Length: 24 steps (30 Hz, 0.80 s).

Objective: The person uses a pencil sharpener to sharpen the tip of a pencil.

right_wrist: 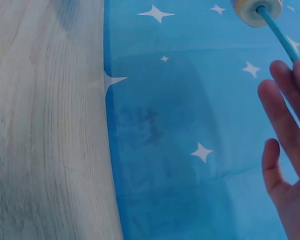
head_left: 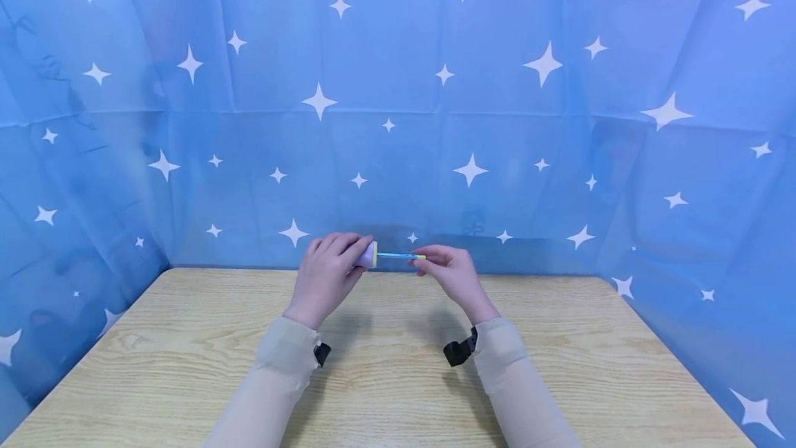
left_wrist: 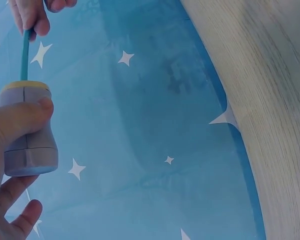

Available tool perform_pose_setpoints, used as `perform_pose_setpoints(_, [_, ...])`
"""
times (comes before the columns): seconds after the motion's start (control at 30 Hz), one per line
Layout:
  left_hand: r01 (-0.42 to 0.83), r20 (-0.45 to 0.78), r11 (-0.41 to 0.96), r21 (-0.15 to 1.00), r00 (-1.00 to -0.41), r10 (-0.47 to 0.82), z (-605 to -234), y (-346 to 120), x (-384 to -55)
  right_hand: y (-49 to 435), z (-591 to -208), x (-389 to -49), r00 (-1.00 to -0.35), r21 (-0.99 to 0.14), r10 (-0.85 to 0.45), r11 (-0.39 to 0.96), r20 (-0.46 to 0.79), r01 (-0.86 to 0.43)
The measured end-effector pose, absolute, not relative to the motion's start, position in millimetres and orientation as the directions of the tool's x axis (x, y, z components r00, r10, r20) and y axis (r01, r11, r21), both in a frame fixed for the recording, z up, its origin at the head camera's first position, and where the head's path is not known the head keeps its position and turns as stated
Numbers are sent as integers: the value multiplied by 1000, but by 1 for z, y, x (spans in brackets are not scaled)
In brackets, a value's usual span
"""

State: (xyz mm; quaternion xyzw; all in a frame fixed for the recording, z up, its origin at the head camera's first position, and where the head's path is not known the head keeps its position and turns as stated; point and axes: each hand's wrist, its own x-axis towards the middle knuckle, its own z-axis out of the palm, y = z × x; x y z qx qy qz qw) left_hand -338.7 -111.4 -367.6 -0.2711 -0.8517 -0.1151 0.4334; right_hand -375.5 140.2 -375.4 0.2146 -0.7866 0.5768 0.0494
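Observation:
My left hand (head_left: 326, 274) grips a small lilac pencil sharpener (left_wrist: 31, 159) with a yellow rim, thumb across its side in the left wrist view. A blue pencil (head_left: 396, 255) runs level from the hole in the sharpener's rim toward the right. Its yellow far end is pinched between thumb and fingertips of my right hand (head_left: 457, 275). In the right wrist view the pencil enters the middle of the round opening, and the other fingers of that hand stand away from it. The pencil's tip is hidden inside the sharpener. Both hands are above the table's far part.
A light wooden table (head_left: 385, 365) spreads below the hands. Close behind its far edge hangs a blue curtain (head_left: 398, 54) with white stars, which also lines both sides. Black wrist straps (head_left: 460, 351) show at the sleeve cuffs.

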Motion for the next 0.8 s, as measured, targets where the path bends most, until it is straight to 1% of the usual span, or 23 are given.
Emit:
perform_pose_setpoints(0.27, [567, 797, 823, -36, -481, 366, -368, -110, -338, 138, -380, -375, -883, -872, -266, 206, 386, -443])
perform_pose_setpoints(0.43, [572, 803, 820, -36, -471, 365, -367, -109, -338, 137, -382, -376, -878, -860, -258, 221, 403, -460])
perform_pose_setpoints(0.7, [587, 814, 809, -39, -451, 366, -367, -108, -339, 134, -380, -374, -897, -873, -221, 231, 383, -430])
perform_pose_setpoints(0.8, [587, 812, 809, -36, -454, 365, -368, -108, -339, 133, -379, -374, -902, -881, -215, 223, 374, -418])
